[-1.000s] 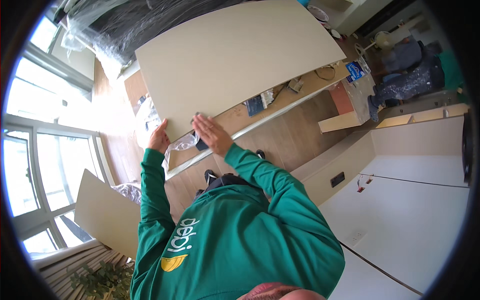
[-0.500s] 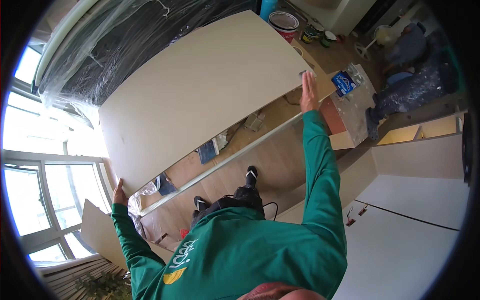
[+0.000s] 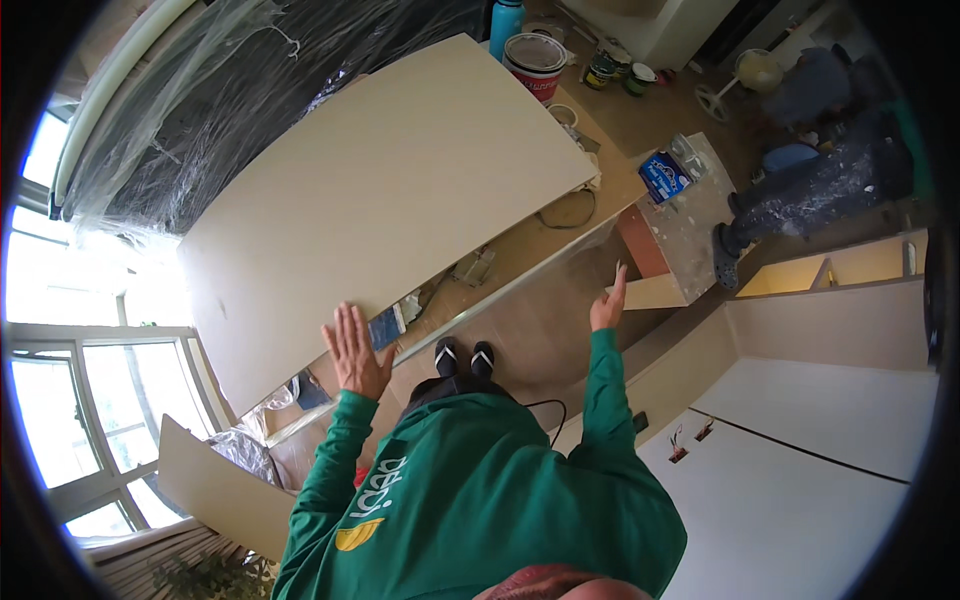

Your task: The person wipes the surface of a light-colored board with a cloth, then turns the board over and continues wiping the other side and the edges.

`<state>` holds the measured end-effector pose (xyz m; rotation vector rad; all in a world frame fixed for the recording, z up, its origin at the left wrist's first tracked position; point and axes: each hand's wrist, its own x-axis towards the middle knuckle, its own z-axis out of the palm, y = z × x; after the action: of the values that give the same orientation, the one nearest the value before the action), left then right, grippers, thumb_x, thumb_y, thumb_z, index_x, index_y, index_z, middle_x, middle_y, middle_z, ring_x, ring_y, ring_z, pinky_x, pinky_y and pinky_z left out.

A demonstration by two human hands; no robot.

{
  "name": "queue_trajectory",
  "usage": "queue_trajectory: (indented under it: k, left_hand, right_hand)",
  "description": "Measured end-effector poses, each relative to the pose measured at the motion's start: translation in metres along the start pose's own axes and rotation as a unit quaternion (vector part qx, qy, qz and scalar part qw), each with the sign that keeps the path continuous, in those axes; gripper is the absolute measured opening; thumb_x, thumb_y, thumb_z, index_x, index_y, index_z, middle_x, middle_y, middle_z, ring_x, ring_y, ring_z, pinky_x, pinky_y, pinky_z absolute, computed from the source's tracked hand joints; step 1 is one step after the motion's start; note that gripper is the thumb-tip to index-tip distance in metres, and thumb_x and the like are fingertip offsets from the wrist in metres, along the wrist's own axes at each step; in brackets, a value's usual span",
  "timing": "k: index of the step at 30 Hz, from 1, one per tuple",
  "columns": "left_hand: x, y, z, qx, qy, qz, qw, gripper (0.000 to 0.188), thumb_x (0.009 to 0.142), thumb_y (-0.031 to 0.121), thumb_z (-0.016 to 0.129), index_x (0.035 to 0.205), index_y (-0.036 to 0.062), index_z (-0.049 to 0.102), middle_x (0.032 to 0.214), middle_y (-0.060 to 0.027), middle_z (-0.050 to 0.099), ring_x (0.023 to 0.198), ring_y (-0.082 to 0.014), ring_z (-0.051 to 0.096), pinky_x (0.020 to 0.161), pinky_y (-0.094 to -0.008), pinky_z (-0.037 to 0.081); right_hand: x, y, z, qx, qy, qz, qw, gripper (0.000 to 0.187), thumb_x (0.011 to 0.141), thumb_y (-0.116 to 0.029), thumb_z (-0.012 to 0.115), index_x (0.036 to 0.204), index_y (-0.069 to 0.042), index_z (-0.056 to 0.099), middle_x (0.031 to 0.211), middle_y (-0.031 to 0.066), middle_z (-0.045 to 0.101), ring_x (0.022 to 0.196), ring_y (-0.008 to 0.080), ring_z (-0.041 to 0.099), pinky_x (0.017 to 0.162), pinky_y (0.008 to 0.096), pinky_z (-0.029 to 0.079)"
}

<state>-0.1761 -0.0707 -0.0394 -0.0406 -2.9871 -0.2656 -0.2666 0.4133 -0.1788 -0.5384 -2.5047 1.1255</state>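
Note:
A large flat beige panel point(image 3: 390, 190) lies over a brown workbench point(image 3: 625, 178). My left hand point(image 3: 357, 355) is open, its fingers spread over the panel's near edge. I cannot tell whether the palm presses on the surface. Off the panel's right end, my right hand point(image 3: 608, 303) hangs in the air in front of the bench. It is seen edge-on, with fingers stretched out and nothing plainly held. A dark blue flat piece point(image 3: 384, 328) and a clear plastic piece point(image 3: 474, 267) lie on the bench beside the panel's near edge.
A paint bucket point(image 3: 535, 66), a blue bottle point(image 3: 506, 25) and small cans point(image 3: 600, 70) stand beyond the panel. A blue box point(image 3: 664, 177) sits on a stained board point(image 3: 700, 210). Another person's leg point(image 3: 820, 205) is at right. A second panel point(image 3: 215, 490) leans lower left.
Both hands have left the panel's ends. My left hand has moved right to its near edge, my right hand back toward me. The panel's right end has shifted left, baring more bench.

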Motion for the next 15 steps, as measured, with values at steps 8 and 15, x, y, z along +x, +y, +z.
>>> queue_trajectory:
  k: [8, 15]
  left_hand:
    - [0.144, 0.149, 0.035, -0.013, -0.048, 0.274, 0.960, 0.105, 0.081, 0.045, 0.076, 0.158, -0.0063, 0.025, 0.166, -0.0243, 0.025, 0.156, -0.0377, 0.020, 0.128, -0.0539, 0.014]
    - [0.254, 0.279, 0.081, 0.059, -0.005, 0.318, 0.946, 0.106, 0.083, 0.049, 0.074, 0.157, -0.0074, 0.024, 0.166, -0.0242, 0.025, 0.157, -0.0370, 0.020, 0.128, -0.0531, 0.015]
  right_hand:
    - [-0.151, 0.083, -0.067, 0.050, 0.176, 0.154, 0.971, 0.072, 0.081, 0.009, 0.041, 0.153, 0.003, 0.042, 0.152, 0.0261, 0.049, 0.145, 0.0385, 0.044, 0.122, 0.0421, 0.030]
    - [-0.122, 0.123, -0.119, -0.020, 0.272, 0.179, 0.945, 0.069, 0.078, 0.012, 0.040, 0.146, 0.006, 0.047, 0.145, 0.0266, 0.055, 0.139, 0.0398, 0.049, 0.119, 0.0428, 0.034]
